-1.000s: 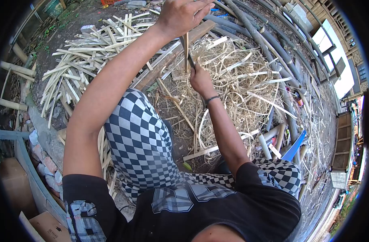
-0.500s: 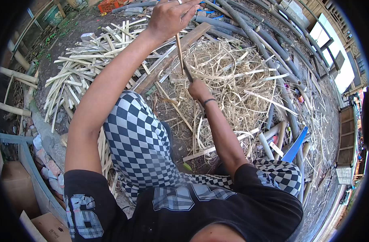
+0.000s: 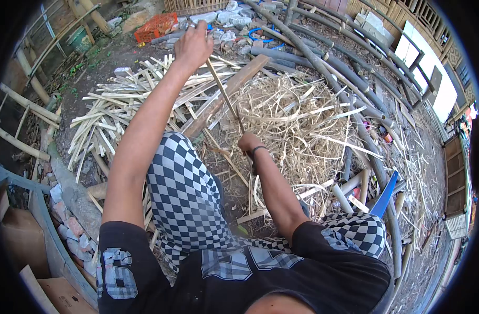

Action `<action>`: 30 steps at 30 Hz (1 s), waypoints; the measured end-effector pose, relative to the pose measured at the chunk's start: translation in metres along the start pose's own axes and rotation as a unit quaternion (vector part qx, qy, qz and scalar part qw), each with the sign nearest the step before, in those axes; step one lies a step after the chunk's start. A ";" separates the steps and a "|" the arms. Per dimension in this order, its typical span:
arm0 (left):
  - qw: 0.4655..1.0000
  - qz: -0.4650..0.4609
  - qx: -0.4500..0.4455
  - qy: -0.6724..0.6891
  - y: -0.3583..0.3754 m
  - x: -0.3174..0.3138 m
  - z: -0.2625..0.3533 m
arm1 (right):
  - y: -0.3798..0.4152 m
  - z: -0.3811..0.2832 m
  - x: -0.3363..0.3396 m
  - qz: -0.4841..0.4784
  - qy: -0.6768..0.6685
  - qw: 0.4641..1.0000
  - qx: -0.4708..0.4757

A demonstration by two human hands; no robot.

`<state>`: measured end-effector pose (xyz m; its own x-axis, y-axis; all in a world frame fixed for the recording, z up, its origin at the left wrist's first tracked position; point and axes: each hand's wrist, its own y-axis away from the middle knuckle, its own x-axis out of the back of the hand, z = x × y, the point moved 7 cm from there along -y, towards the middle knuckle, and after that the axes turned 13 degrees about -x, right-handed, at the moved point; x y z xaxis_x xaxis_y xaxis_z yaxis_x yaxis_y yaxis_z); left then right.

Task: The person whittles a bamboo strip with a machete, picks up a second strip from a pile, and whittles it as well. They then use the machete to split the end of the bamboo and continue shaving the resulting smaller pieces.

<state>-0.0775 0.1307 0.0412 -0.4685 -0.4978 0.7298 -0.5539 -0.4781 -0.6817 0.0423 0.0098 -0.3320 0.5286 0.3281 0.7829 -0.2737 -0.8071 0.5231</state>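
- Head view: a person sits on the ground in an outdoor yard, both arms stretched forward, in a scene I follow remotely through the worn camera.
- The left hand (image 3: 194, 46) is raised highest, held away from the body, at the upper end of a long thin strip (image 3: 220, 86). I read it as gripping that end, though the back of the hand hides part of the hold.
- The right hand (image 3: 250, 142), lower and nearer the body, is closed in a fist around a dark knife (image 3: 241, 123), a dark band (image 3: 258, 148) circling the wrist.
- The strip slants between the two hands, its lower stretch meeting the blade just above the right fist; from my distance I cannot tell exactly where the edge touches.
- Beyond the right hand spreads a tangled heap of curled shavings (image 3: 297, 131), pale and loose on the soil.
- To the left of it, I see a jumbled pile of split strips (image 3: 106, 116), with a wooden plank (image 3: 242, 78) lying aslant between pile and heap.
- Long poles (image 3: 354, 81) run along the far right side of the heap; a flat blue object (image 3: 387, 192) stands out near the right knee.
- At the top, an orange crate (image 3: 155, 27) rests near scattered stones (image 3: 234, 20).
- Checkered trousers (image 3: 179, 178) and a black shirt (image 3: 302, 280) fill the foreground, a cardboard box (image 3: 66, 297) at lower left.
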 end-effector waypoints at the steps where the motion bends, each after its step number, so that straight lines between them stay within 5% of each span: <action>1: 0.998 -0.054 0.044 0.006 -0.001 -0.006 -0.013 | 0.011 -0.007 0.033 0.014 -0.006 1.000 0.018; 6: 0.994 0.010 -0.046 0.095 -0.005 -0.008 -0.018 | 0.088 -0.028 0.174 0.084 -0.087 0.992 0.028; 11: 0.915 -0.038 0.015 0.400 -0.002 -0.027 0.001 | 0.145 -0.035 0.238 0.231 -0.282 0.927 0.085; 13: 0.916 -0.063 0.004 0.395 -0.001 -0.026 0.013 | 0.197 -0.031 0.238 0.086 -0.590 0.782 0.179; 16: 0.910 -0.087 0.010 0.404 0.007 -0.012 0.034 | 0.221 -0.028 0.241 0.024 -0.667 0.696 0.263; 30: 0.866 -0.171 -0.021 0.470 0.021 -0.018 0.069 | 0.252 -0.023 0.251 0.074 -0.672 0.677 0.291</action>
<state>-0.0337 0.0794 0.0101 -0.6145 0.4854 0.6219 -0.7860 -0.4446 -0.4296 0.0879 -0.0998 0.0039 0.8912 -0.2047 -0.4048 -0.2471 -0.9675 -0.0547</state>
